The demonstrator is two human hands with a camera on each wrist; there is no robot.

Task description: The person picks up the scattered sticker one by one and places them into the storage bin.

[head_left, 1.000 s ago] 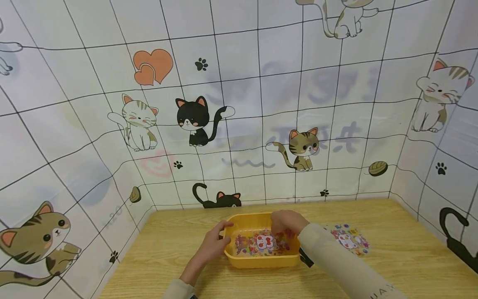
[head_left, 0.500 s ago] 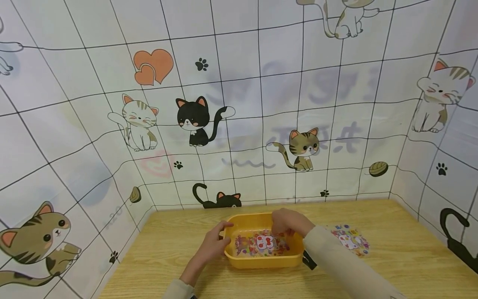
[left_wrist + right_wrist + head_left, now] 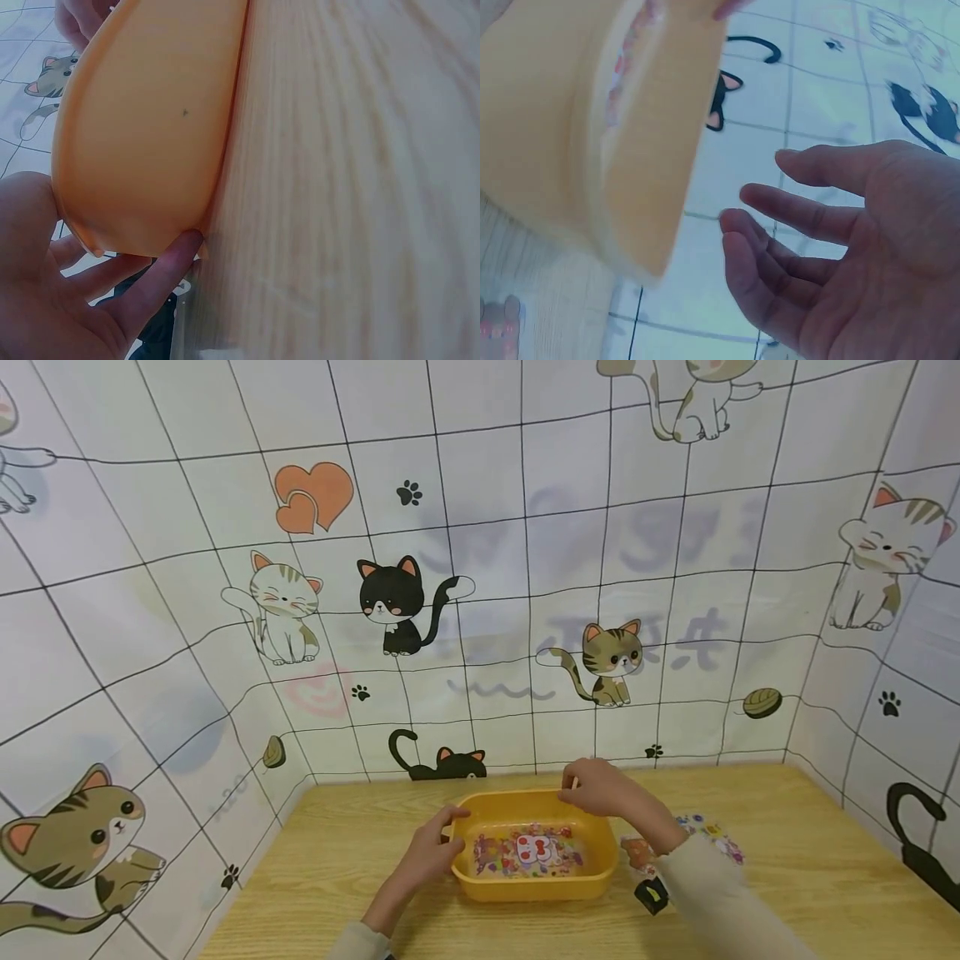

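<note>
Gripping 1 end only: left hand (image 3: 427,853) is curling round the yellow tub's (image 3: 534,887) left rim on the table (image 3: 810,877).
Right hand (image 3: 600,787), fingers spread and holding nothing, is hovering at the far right corner; a firm hold there would be steadying the sticker sheet (image 3: 529,852) inside.

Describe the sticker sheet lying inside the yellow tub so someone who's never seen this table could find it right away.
On the wooden table in front of the cat-patterned wall stands a yellow tub, the left hand on its left rim. The sticker sheet lies flat on the tub's bottom. Unlike the other sheet on the bare table to the right, it sits inside the tub.
</note>
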